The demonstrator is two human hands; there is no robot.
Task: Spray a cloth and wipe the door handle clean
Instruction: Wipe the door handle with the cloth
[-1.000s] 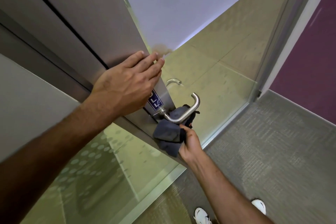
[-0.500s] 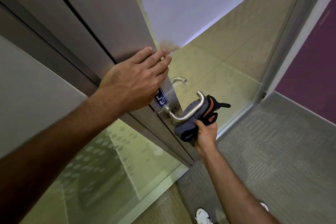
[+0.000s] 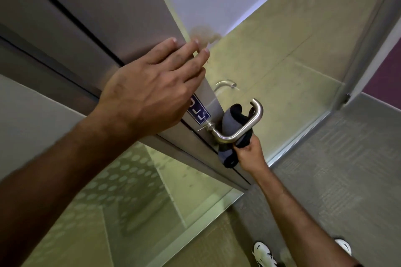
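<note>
The right hand (image 3: 249, 154) is holding the cloth (image 3: 233, 120) in a tight grip behind the door handle (image 3: 243, 130); the left hand (image 3: 149, 91), fingers straight, is pressing flat on the door (image 3: 104, 19).

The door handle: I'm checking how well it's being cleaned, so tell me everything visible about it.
The brushed silver metal lever door handle juts from the grey door's edge on a round neck, bends into a straight bar, and ends in a short return. A dark grey cloth is threaded behind the bar, gripped below by the right hand. No dirt is discernible.
</note>
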